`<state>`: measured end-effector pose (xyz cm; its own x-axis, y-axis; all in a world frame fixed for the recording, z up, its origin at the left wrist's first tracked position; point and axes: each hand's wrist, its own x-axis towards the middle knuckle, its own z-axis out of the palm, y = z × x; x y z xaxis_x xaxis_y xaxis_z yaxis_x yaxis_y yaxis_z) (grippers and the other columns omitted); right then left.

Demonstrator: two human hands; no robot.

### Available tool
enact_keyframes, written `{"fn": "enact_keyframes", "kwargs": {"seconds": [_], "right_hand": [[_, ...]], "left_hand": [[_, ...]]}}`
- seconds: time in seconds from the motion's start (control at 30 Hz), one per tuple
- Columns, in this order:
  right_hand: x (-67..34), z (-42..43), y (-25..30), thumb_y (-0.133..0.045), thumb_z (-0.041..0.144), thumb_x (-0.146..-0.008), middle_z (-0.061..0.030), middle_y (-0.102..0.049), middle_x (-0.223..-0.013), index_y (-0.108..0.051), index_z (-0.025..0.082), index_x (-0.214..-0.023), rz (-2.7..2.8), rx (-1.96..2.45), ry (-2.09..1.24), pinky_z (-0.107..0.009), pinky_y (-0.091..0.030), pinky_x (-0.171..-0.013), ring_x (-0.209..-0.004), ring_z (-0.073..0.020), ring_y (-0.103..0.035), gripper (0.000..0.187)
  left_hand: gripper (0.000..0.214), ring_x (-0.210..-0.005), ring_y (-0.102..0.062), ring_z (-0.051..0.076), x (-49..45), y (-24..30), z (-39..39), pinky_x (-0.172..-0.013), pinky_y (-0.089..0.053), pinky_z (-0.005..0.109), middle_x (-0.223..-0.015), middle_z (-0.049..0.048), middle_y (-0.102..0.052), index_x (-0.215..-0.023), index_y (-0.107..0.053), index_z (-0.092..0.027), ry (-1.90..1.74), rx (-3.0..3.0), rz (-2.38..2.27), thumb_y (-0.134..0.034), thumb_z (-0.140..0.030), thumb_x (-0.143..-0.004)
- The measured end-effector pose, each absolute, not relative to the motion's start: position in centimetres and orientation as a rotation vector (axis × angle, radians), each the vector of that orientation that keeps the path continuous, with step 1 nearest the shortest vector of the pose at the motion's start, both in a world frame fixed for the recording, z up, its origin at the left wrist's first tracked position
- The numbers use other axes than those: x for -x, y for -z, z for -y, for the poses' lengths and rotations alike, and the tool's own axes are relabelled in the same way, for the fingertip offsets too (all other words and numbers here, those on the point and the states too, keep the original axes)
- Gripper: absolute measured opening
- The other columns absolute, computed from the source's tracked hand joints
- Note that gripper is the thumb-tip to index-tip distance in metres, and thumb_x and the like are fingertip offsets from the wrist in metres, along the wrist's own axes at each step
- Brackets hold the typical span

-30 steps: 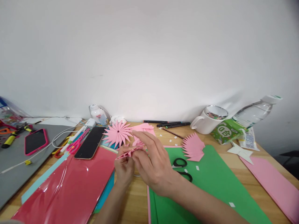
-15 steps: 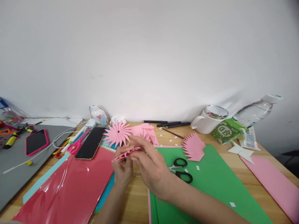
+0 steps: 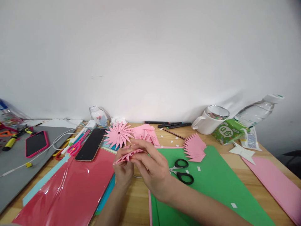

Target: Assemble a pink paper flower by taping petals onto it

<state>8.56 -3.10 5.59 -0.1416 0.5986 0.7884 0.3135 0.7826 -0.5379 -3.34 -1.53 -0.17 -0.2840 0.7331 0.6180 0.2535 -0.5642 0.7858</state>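
Both hands hold a small folded pink paper piece (image 3: pixel 128 156) above the table, pinched between the fingers. My left hand (image 3: pixel 124 172) grips it from the left and below, its fingers partly hidden behind the paper. My right hand (image 3: pixel 154 171) pinches its right end with thumb and fingertips. Just behind the hands lies a pink pleated paper star (image 3: pixel 118 133), with more folded pink paper (image 3: pixel 145 131) beside it. Right of my right hand, a pink pleated fan (image 3: pixel 194 147) and black-handled scissors (image 3: pixel 182 172) rest on green paper (image 3: pixel 211 185).
At left are a red plastic-wrapped sheet (image 3: pixel 72 185), a black phone (image 3: pixel 91 145), pink scissors (image 3: pixel 78 144) and a pink-cased phone (image 3: pixel 37 143). Behind stand a white bottle (image 3: pixel 99 116) and a white mug (image 3: pixel 211 121). Markers (image 3: pixel 176 125) lie by the wall; pink paper (image 3: pixel 272 185) lies at right.
The folded pink paper has tilted slightly and shows more of its pleats. Both hands stay in nearly the same place, with only small finger shifts.
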Motion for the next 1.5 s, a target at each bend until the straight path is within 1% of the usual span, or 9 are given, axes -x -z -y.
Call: {"fn": "enact_keyframes", "kwargs": {"seconds": [0.17, 0.33, 0.43, 0.6, 0.7, 0.83, 1.17, 1.33, 1.5], "right_hand": [[-8.9, 2.7, -5.3, -0.048, 0.006, -0.087, -0.0156, -0.059, -0.115, -0.062, 0.015, -0.096, 1.805, 0.671, -0.158, -0.034, -0.055, -0.082, -0.104, -0.0211, -0.059, 0.018], [-9.1, 2.6, -5.3, -0.046, 0.008, -0.089, -0.0109, -0.058, -0.12, -0.061, 0.019, -0.1, 1.852, 0.685, -0.159, -0.031, -0.054, -0.084, -0.107, -0.0183, -0.057, 0.021], [-9.3, 2.6, -5.6, -0.044, 0.01, -0.09, -0.0107, -0.059, -0.12, -0.061, 0.018, -0.098, 1.89, 0.68, -0.159, -0.032, -0.053, -0.084, -0.107, -0.0188, -0.057, 0.021], [-9.4, 2.9, -6.4, -0.041, 0.01, -0.09, -0.0137, -0.057, -0.118, -0.06, 0.016, -0.091, 1.937, 0.71, -0.088, -0.03, -0.055, -0.074, -0.099, -0.019, -0.059, 0.02], [-9.2, 3.1, -6.5, -0.043, 0.009, -0.088, -0.0136, -0.056, -0.117, -0.059, 0.015, -0.089, 1.907, 0.727, -0.065, -0.029, -0.055, -0.076, -0.099, -0.018, -0.059, 0.017], [-8.9, 3.2, -6.5, -0.047, 0.008, -0.085, -0.0144, -0.056, -0.115, -0.057, 0.015, -0.085, 1.833, 0.748, -0.055, -0.031, -0.055, -0.077, -0.099, -0.0187, -0.059, 0.012], [-8.4, 3.5, -6.0, -0.049, 0.005, -0.081, -0.0147, -0.056, -0.114, -0.057, 0.016, -0.086, 1.695, 0.78, -0.128, -0.032, -0.057, -0.074, -0.094, -0.0183, -0.06, 0.015], [-8.2, 3.5, -5.9, -0.05, 0.002, -0.078, -0.0147, -0.057, -0.11, -0.057, 0.016, -0.085, 1.65, 0.77, -0.123, -0.03, -0.057, -0.075, -0.096, -0.0181, -0.06, 0.017], [-8.2, 3.1, -5.9, -0.051, -0.002, -0.075, -0.0126, -0.057, -0.105, -0.056, 0.017, -0.085, 1.58, 0.752, -0.122, -0.027, -0.058, -0.073, -0.092, -0.0158, -0.061, 0.022]], "left_hand": [[0.006, -0.068, -0.062, 0.018, 3.3, 0.4, 1.7, -0.061, -0.052, 0.028, -0.074, 0.002, -0.063, -0.08, -0.064, -0.021, -1.84, -1.549, -1.223, -0.064, -0.024, -0.074], [0.005, -0.07, -0.062, 0.019, 3.0, -0.4, 1.9, -0.062, -0.051, 0.03, -0.076, 0.003, -0.063, -0.08, -0.063, -0.022, -1.832, -1.534, -1.203, -0.063, -0.023, -0.075], [0.008, -0.071, -0.062, 0.019, 3.0, -0.5, 1.9, -0.063, -0.051, 0.031, -0.076, 0.0028, -0.064, -0.081, -0.063, -0.022, -1.835, -1.532, -1.21, -0.064, -0.021, -0.073], [0.012, -0.071, -0.062, 0.017, 3.1, -0.2, 1.8, -0.065, -0.052, 0.028, -0.077, 0.0013, -0.065, -0.082, -0.063, -0.022, -1.826, -1.548, -1.176, -0.067, -0.022, -0.07], [0.013, -0.069, -0.062, 0.017, 3.1, -0.1, 1.9, -0.064, -0.053, 0.028, -0.076, 0.0017, -0.064, -0.079, -0.064, -0.021, -1.831, -1.516, -1.195, -0.069, -0.027, -0.068], [0.012, -0.07, -0.063, 0.017, 3.0, -0.2, 1.9, -0.063, -0.053, 0.027, -0.076, 0.0027, -0.066, -0.08, -0.064, -0.022, -1.84, -1.475, -1.131, -0.069, -0.027, -0.071], [0.008, -0.068, -0.063, 0.018, 2.4, -0.8, 2.4, -0.061, -0.051, 0.028, -0.075, 0.0, -0.066, -0.078, -0.063, -0.026, -1.862, -1.439, -1.164, -0.068, -0.026, -0.071], [0.008, -0.067, -0.062, 0.019, 2.2, -1.1, 2.5, -0.061, -0.052, 0.03, -0.072, 0.0017, -0.065, -0.074, -0.061, -0.025, -1.854, -1.442, -1.216, -0.067, -0.029, -0.072], [0.009, -0.066, -0.062, 0.018, 2.2, -1.2, 2.3, -0.057, -0.051, 0.027, -0.07, 0.0008, -0.063, -0.071, -0.061, -0.022, -1.824, -1.362, -1.229, -0.068, -0.028, -0.071]]}}
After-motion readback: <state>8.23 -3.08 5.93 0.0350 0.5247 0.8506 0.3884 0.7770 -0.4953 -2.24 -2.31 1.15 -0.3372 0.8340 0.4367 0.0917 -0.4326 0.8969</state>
